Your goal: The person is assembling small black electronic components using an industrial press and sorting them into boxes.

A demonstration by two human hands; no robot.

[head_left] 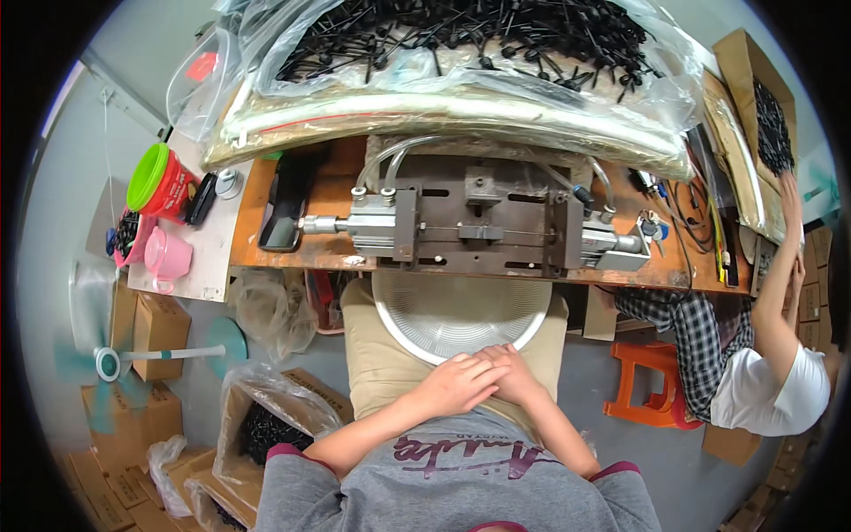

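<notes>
Across the wooden bench [339,191] sits one dark metal fixture [479,262] with two silver cylinders [372,230], one at each end; behind it, black stemmed pieces [479,35], too many to count, heap on clear plastic. On the grey floor [612,452] are one orange stool [651,355] to my right, one fan [108,364] and several cardboard boxes [160,332] to my left. One co-worker [771,390] reaches up at far right. One white basket [452,315] lies between my thighs. At its near rim my left hand [461,383], fingers loosely extended and empty, lies over my right hand [512,371], whose grip I cannot tell.
</notes>
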